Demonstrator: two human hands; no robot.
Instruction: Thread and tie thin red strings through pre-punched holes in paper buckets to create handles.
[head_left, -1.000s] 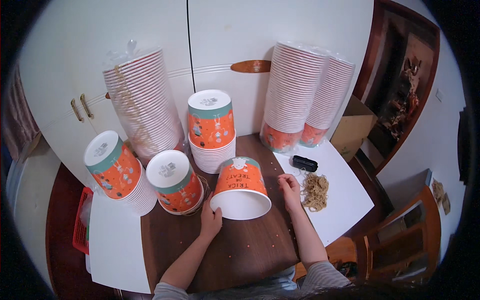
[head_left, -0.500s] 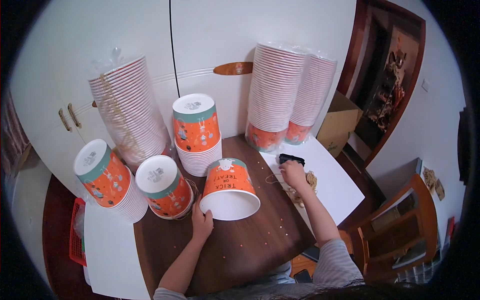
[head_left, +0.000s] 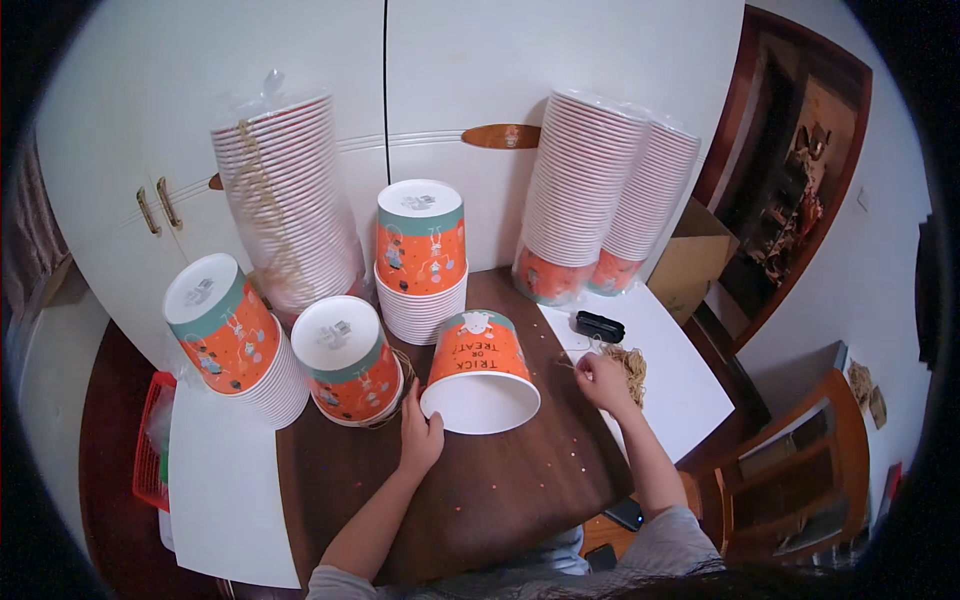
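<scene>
An orange and green paper bucket (head_left: 482,352) lies tipped on the brown table, its white mouth facing me. My left hand (head_left: 422,432) grips it by the left side of the rim, thumb at the mouth. My right hand (head_left: 603,382) is over the white surface right of the bucket, fingers pinched together; what they hold is too small to make out. Beside that hand lies a bundle of tan twine (head_left: 630,372). A small black case (head_left: 600,326) sits just beyond it. Left of the tipped bucket stands an upside-down bucket (head_left: 345,358) with cord handles around its rim.
Upside-down bucket stacks stand at the back (head_left: 420,250) and left (head_left: 225,325). Tall plastic-wrapped stacks rise behind, at left (head_left: 285,200) and right (head_left: 580,190). Bits of orange lie on the brown tabletop (head_left: 480,510). A wooden chair (head_left: 800,480) is at right, a red basket (head_left: 150,450) at left.
My right hand has drawn back toward me from the black case, which now shows fully. The left hand keeps its hold on the bucket. The whole view has shifted slightly.
</scene>
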